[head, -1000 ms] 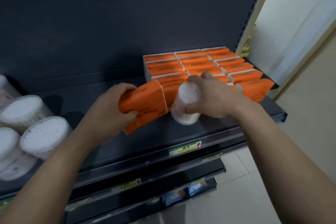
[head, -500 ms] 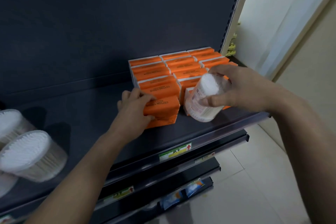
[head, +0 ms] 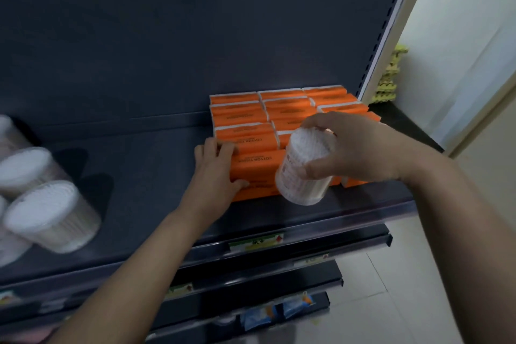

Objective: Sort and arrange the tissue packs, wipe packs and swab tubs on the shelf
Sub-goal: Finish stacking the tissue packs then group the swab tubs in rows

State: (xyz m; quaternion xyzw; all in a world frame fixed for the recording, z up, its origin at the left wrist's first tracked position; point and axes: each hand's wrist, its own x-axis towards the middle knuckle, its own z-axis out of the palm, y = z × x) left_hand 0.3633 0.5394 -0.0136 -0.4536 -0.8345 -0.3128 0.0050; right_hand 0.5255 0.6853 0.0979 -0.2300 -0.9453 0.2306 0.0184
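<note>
Centre of frame: the left hand [head: 216, 173] grips the left end of the front orange tissue pack [head: 257, 167], fingers together over its top and thumb on its front face. The pack lies against the block of orange packs [head: 279, 109] at centre right of the shelf [head: 139, 176]. The right hand [head: 357, 148] holds a tilted swab tub [head: 304, 167] before that block, fingers curled over its lid and thumb on its side. Further tubs [head: 51, 215] stand at lower left.

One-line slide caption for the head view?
Left hand grips the front orange tissue pack on the shelf; right hand holds a tilted swab tub beside it.
</note>
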